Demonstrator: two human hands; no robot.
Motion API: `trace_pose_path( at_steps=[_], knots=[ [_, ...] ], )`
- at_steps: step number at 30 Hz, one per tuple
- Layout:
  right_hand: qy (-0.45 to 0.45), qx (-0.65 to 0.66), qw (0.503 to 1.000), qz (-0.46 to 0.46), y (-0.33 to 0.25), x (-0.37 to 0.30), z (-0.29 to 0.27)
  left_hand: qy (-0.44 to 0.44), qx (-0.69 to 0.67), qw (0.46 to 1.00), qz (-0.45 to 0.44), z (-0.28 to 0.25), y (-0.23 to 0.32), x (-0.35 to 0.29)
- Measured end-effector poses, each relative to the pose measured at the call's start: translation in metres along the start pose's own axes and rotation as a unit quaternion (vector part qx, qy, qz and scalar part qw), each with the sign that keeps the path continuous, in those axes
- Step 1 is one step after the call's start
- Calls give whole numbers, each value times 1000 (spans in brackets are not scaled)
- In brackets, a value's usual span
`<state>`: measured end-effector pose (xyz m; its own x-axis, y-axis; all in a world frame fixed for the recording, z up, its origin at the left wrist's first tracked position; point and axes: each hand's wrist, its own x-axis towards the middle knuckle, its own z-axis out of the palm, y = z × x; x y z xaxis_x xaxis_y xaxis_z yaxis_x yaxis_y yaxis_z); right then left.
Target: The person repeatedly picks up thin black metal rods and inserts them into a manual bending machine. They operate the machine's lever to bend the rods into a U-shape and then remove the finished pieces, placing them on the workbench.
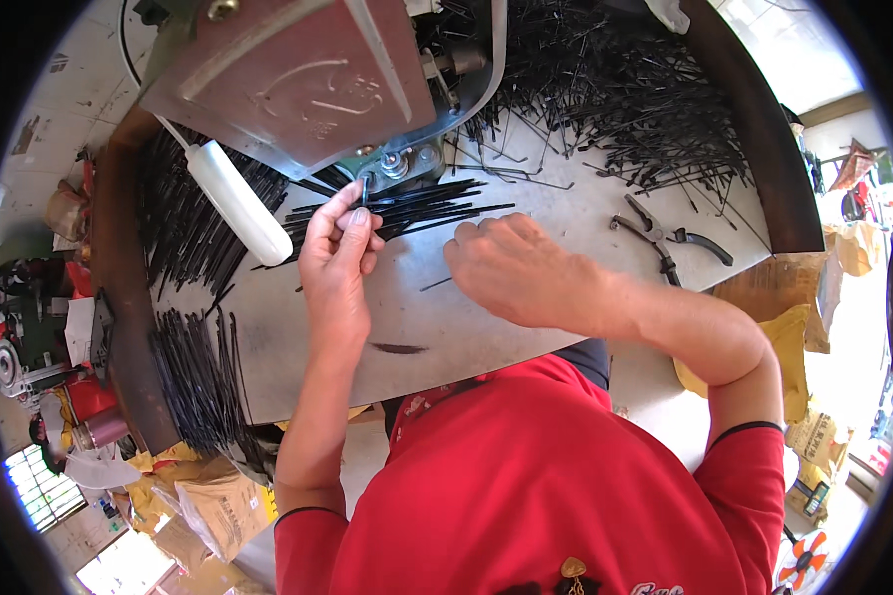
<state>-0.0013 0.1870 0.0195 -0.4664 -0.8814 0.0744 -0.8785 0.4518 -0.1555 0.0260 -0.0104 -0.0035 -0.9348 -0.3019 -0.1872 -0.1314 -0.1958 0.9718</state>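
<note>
Black, thin rods (437, 210) lie in a loose bundle beneath the machine (288, 94), just beyond my left hand (335, 266). With that hand's thumb and forefinger I pinch a small dark piece (365, 190) upright, close by the machine's metal fittings (395, 164). My right hand (516, 270) is half curled over the table (308, 372), knuckles up; I cannot tell whether it grasps anything. I judge this to be the placing step, lining the piece up at the fittings; the next move seems to call for a steady pinch, with my fingertips clear of the metal. A white cylinder (236, 203) hangs at the left and could crowd my left wrist. Pliers (657, 236) lie open on the right, well apart from the work. A tangled heap (615, 99) of dark rods fills the far right, and another bundle (198, 377) sits at the near left.
</note>
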Motion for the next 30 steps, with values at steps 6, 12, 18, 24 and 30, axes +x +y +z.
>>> trace_pose_path(
  at_steps=[6,12,18,24,30],
  knots=[
    [31,76,987,137,1,5,13,5,37,998,49,4,7,12],
    [160,473,814,298,-2,25,6,-33,-31,999,16,7,3,22],
    [311,199,894,255,1,43,26,-52,-107,992,-35,11,3,25],
    [264,180,905,283,-5,42,25,-63,-141,987,-54,8,6,27],
    [276,189,901,278,-6,43,24,-70,-143,985,-65,7,7,29]
  ],
)
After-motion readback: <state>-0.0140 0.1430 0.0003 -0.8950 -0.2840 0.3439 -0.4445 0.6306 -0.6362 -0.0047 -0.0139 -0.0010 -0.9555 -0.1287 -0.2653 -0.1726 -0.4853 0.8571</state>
